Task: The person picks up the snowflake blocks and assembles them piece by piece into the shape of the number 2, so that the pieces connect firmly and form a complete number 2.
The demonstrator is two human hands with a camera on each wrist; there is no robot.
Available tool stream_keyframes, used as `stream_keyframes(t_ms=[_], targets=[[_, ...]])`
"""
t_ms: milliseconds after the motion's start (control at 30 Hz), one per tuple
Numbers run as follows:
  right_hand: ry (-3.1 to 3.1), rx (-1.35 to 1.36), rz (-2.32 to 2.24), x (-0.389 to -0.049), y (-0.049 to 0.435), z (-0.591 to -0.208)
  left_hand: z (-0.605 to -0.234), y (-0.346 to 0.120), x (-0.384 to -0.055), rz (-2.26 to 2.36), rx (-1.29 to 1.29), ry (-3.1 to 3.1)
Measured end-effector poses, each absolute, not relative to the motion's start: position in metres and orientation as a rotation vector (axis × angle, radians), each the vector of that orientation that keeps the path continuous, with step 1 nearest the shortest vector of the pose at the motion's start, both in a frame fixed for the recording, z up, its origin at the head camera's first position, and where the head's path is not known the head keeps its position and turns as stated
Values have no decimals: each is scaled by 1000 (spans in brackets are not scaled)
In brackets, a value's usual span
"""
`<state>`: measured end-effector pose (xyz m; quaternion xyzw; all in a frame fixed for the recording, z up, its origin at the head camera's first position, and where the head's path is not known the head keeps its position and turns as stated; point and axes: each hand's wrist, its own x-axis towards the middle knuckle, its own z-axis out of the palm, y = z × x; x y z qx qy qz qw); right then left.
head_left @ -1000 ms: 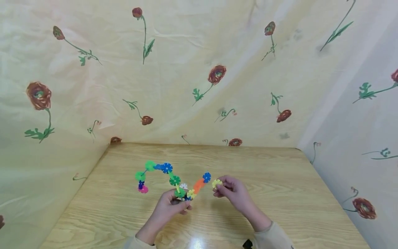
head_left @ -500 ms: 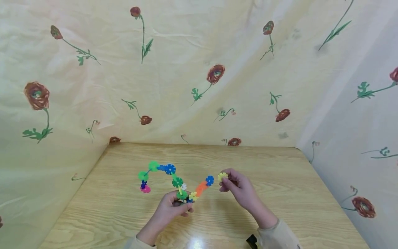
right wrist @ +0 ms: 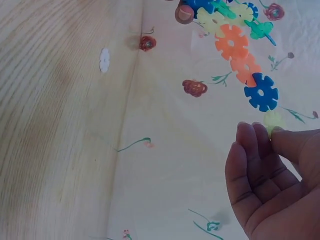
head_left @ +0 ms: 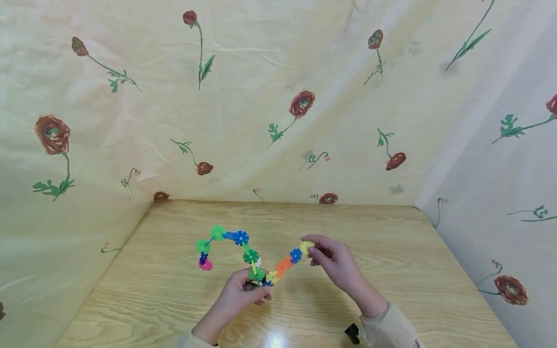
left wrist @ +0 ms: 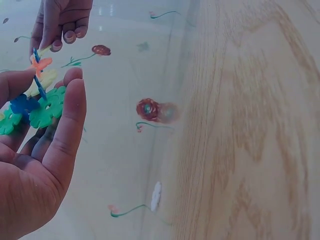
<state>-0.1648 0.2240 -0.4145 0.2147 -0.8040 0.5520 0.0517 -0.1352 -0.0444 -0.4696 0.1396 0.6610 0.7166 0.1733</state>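
My left hand (head_left: 237, 292) grips a curved chain of slotted plastic snowflake discs (head_left: 251, 256) near its dark blue middle. One branch bends back left through green and blue discs to a pink disc (head_left: 206, 265). Toward the right, a yellow disc leads to orange discs (head_left: 284, 267) and a blue disc (head_left: 295, 255) at the end. Between thumb and fingers, my right hand (head_left: 337, 263) pinches a pale yellow disc (right wrist: 273, 119). Its edge meets the rim of that blue disc (right wrist: 261, 92) in the right wrist view.
A single white disc (right wrist: 104, 60) lies on the wood-grain table (head_left: 370, 227), behind the chain in the head view. Flower-printed cloth (head_left: 243, 121) rises at the table's back and sides. A small black object (head_left: 353, 333) sits by the right sleeve.
My right hand drew away rightward with the yellow disc, then brought it back left against the blue end disc. The left hand and chain shifted slightly right and nearer the front.
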Motion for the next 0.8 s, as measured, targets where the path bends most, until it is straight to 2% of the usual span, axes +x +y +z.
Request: stream_keyframes(t_ms=[600, 800], targets=[[-2513, 768, 1333, -162, 223, -411, -465, -43, -133, 1997, 373, 1887], [-2480, 660, 1459, -162, 219, -413, -464, -43, -132, 1994, 388, 1889]])
